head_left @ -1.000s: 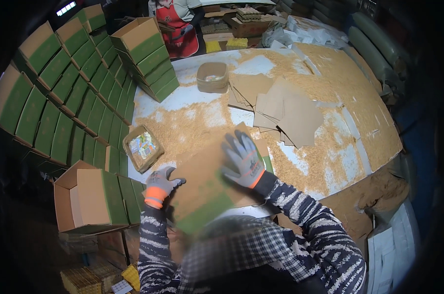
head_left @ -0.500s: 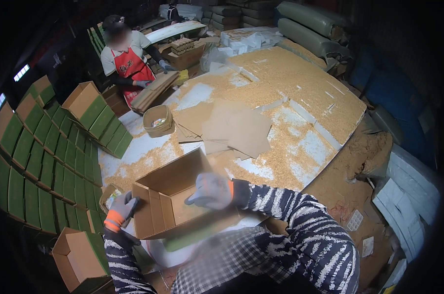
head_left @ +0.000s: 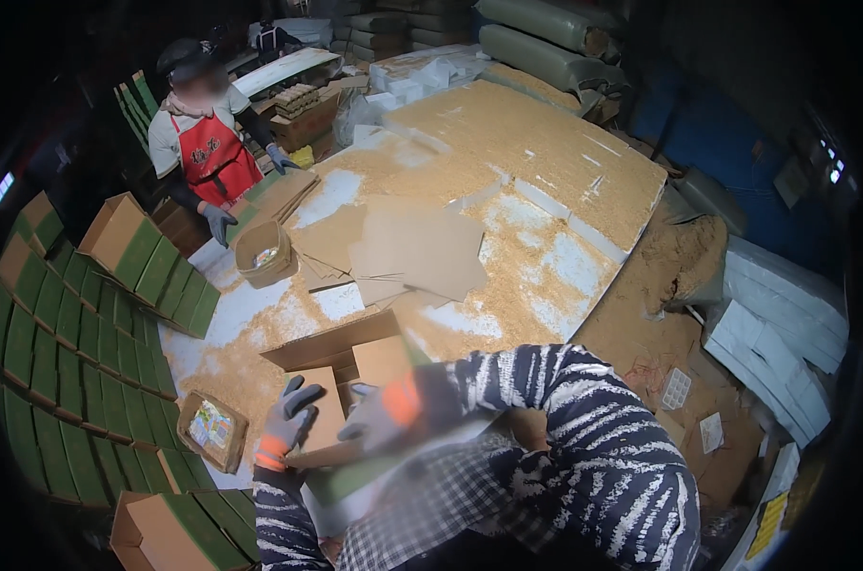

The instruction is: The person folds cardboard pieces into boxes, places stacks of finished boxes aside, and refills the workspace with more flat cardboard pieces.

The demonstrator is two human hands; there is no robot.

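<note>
An open cardboard box, brown inside with green on its outside, stands tilted in front of my body. My left hand, in a grey glove with an orange cuff, closes on the box's left end. My right hand, gloved alike, reaches over the near side with its fingers at a cardboard panel of the box. Motion smears this hand, so its grip is unclear. Left of the box sits a small basket of colourful packets.
Green-and-brown boxes are stacked along the left, with an open box below. Flat cardboard sheets and a second basket lie on the table, strewn with yellowish crumbs. Across it stands a co-worker in a red apron.
My left hand has moved right with the box end, and the box has turned and tilted. My right hand has moved lower, toward a panel. The co-worker has set down the cardboard stack.
</note>
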